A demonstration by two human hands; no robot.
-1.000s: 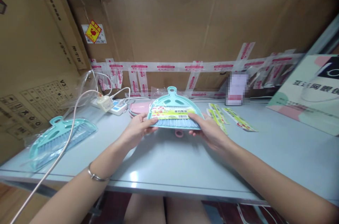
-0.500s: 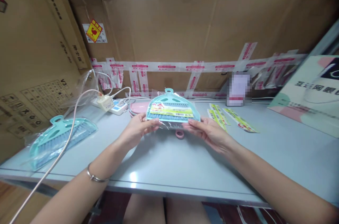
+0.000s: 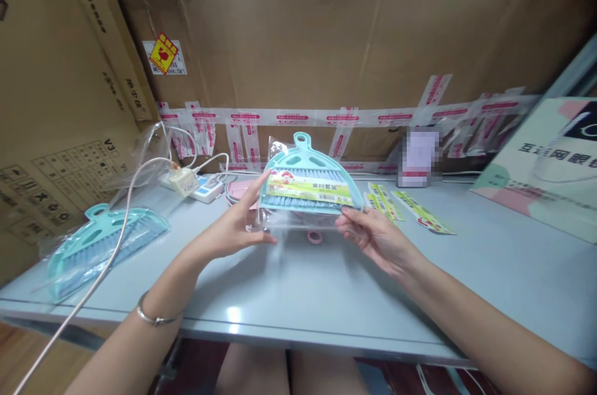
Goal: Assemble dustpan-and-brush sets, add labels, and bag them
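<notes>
A teal mini dustpan-and-brush set [image 3: 308, 180] with a yellow-green label sits inside a clear plastic bag, held up above the grey table [image 3: 298, 295]. My left hand [image 3: 236, 227] grips the bag's lower left edge, thumb under and fingers along the set's side. My right hand [image 3: 373, 234] pinches the bag's lower right corner. The set stands nearly upright, its handle loop at the top.
A second bagged teal set [image 3: 100, 246] lies at the table's left edge, crossed by a white cable. A power strip [image 3: 196, 186] and a pink set [image 3: 242, 190] lie behind my hands, several labels [image 3: 401, 205] to the right. Cardboard walls [image 3: 326, 46] enclose the back and left.
The set has risen and tilted more upright. My left hand has shifted from gripping the set's lower edge to holding the bag's side; my right hand has slid to the bag's lower corner.
</notes>
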